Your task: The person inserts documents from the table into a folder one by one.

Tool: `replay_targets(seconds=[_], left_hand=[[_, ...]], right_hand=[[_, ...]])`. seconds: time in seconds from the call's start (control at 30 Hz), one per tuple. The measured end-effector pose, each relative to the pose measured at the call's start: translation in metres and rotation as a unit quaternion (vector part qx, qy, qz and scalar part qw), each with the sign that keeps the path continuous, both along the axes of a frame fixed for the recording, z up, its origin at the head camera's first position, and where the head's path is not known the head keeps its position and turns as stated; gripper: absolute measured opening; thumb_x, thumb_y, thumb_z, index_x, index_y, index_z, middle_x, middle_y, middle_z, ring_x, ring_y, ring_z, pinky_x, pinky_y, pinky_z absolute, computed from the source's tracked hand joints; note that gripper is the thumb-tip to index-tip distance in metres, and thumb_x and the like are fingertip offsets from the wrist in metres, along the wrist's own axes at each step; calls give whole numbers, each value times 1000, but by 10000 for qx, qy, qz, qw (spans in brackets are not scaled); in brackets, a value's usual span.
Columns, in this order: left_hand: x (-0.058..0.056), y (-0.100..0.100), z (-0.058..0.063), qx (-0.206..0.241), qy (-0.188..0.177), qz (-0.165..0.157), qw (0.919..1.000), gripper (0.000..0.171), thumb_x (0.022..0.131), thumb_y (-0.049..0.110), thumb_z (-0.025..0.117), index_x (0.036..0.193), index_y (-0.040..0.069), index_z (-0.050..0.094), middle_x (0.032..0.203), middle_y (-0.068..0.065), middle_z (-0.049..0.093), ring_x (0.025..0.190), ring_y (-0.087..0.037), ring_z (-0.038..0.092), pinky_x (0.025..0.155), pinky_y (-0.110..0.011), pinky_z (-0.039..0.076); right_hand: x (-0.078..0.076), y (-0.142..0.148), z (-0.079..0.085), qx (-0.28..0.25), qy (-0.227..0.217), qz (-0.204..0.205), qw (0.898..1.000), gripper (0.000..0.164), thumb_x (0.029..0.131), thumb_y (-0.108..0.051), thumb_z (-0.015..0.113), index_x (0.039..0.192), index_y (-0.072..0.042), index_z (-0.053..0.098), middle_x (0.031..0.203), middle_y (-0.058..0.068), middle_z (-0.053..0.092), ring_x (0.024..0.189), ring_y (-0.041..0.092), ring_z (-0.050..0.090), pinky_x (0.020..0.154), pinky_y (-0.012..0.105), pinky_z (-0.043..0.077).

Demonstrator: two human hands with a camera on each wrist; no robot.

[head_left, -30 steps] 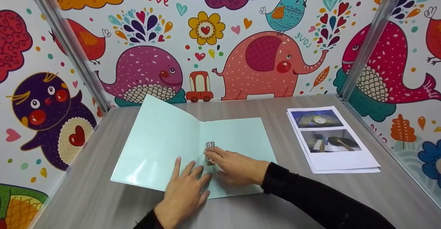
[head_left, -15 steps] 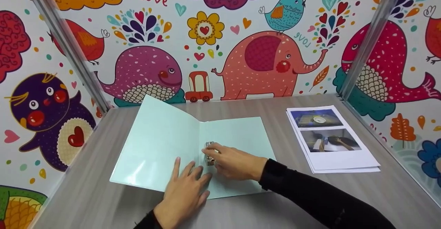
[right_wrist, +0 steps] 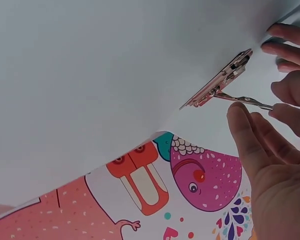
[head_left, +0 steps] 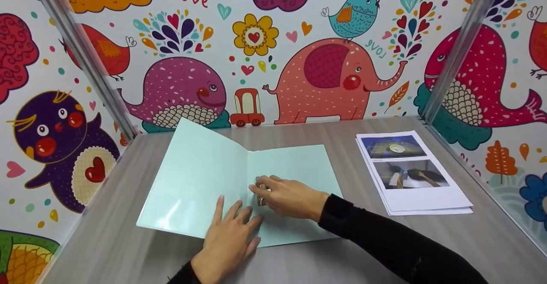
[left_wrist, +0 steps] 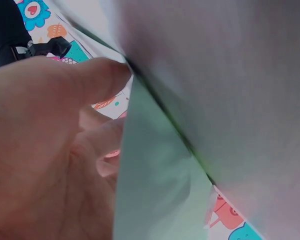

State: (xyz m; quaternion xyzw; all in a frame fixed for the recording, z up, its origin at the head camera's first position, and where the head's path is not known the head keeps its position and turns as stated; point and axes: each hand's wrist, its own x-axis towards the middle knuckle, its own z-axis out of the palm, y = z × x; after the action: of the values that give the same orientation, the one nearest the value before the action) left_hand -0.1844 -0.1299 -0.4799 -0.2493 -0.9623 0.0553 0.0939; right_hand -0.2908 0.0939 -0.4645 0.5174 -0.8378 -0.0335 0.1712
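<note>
A pale green folder [head_left: 205,168] lies open on the table, its left cover raised at a slant. Near the fold, a metal lever clip [right_wrist: 220,82] is fixed to the right-hand side. My right hand [head_left: 290,198] covers part of the clip in the head view. The right wrist view shows its thumb and fingers pinching the clip's lever [right_wrist: 247,101], which stands tilted away from the clip base. With spread, fairly straight fingers, my left hand [head_left: 230,237] rests on the folder along the lower part of the fold. Its thumb [left_wrist: 102,80] meets the folder edge in the left wrist view.
Printed sheets with two photos [head_left: 410,177] lie stacked to the right of the folder on the grey wood-grain table [head_left: 107,202]. Panels with cartoon animals [head_left: 324,83] stand behind and at both sides, joined by metal posts [head_left: 453,53].
My right hand has gone from lying over the clip to pinching its lever, rising slightly and shifting a little left. My left hand and the folder have stayed in place.
</note>
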Motion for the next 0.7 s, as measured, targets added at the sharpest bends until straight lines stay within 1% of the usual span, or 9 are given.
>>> replay_targets(seconds=[0.07, 0.17, 0.23, 0.27, 0.37, 0.47, 0.57, 0.7], left_hand=[[0, 0, 0, -32, 81, -22, 10000, 46, 106, 52, 81, 146, 30, 80, 154, -4, 77, 153, -37, 67, 133, -78, 42], [0, 0, -1, -51, 135, -35, 9999, 46, 106, 53, 80, 145, 30, 80, 153, -4, 78, 152, -37, 68, 132, -79, 42], [0, 0, -1, -37, 121, -26, 9999, 46, 105, 53, 81, 145, 31, 80, 152, -4, 78, 152, -37, 68, 132, -80, 42], [0, 0, 0, -31, 105, -19, 9999, 46, 105, 53, 81, 145, 31, 80, 152, -4, 78, 152, -37, 68, 132, -80, 42], [0, 1, 0, 2, 42, -4, 10000, 45, 105, 52, 82, 144, 30, 80, 151, -5, 78, 152, -38, 68, 132, -80, 42], [0, 1, 0, 29, -32, 12, 10000, 45, 105, 51, 82, 145, 30, 79, 151, -5, 78, 152, -39, 68, 132, -81, 41], [-1, 1, 0, 19, -116, 43, 9999, 46, 105, 52, 81, 146, 30, 79, 152, -5, 77, 153, -39, 67, 133, -81, 40], [-1, 1, -1, 16, -138, 57, 9999, 47, 105, 52, 81, 147, 30, 78, 153, -5, 77, 153, -39, 67, 133, -81, 40]], right_hand=[[-1, 1, -1, 150, 316, 18, 9994, 54, 113, -24, 80, 164, -14, 66, 149, 9, 71, 127, 18, 80, 93, 25, 71], [-2, 2, -1, 381, 740, -24, 9965, 58, 114, -25, 78, 168, -13, 61, 151, 9, 71, 128, 18, 79, 92, 24, 71], [-4, 2, -1, 451, 851, -89, 9953, 62, 114, -25, 78, 171, -11, 58, 152, 9, 71, 128, 19, 78, 94, 24, 71], [-5, 2, -1, 460, 838, -134, 9953, 63, 115, -25, 77, 172, -10, 56, 152, 9, 71, 129, 19, 78, 95, 24, 71], [-10, 2, 0, 344, 451, -307, 9979, 68, 114, -23, 77, 175, -7, 51, 153, 11, 70, 131, 22, 78, 97, 27, 71], [-16, 3, 3, 135, -216, -502, 9984, 74, 113, -20, 79, 178, -7, 46, 158, 14, 67, 137, 27, 78, 102, 32, 71], [-22, 3, 6, -101, -811, -674, 9944, 77, 112, -18, 80, 180, -8, 43, 163, 16, 64, 142, 30, 77, 110, 38, 68], [-31, 4, 7, -253, -1220, -848, 9886, 78, 113, -16, 78, 181, -10, 41, 166, 16, 62, 144, 33, 76, 119, 43, 64]])
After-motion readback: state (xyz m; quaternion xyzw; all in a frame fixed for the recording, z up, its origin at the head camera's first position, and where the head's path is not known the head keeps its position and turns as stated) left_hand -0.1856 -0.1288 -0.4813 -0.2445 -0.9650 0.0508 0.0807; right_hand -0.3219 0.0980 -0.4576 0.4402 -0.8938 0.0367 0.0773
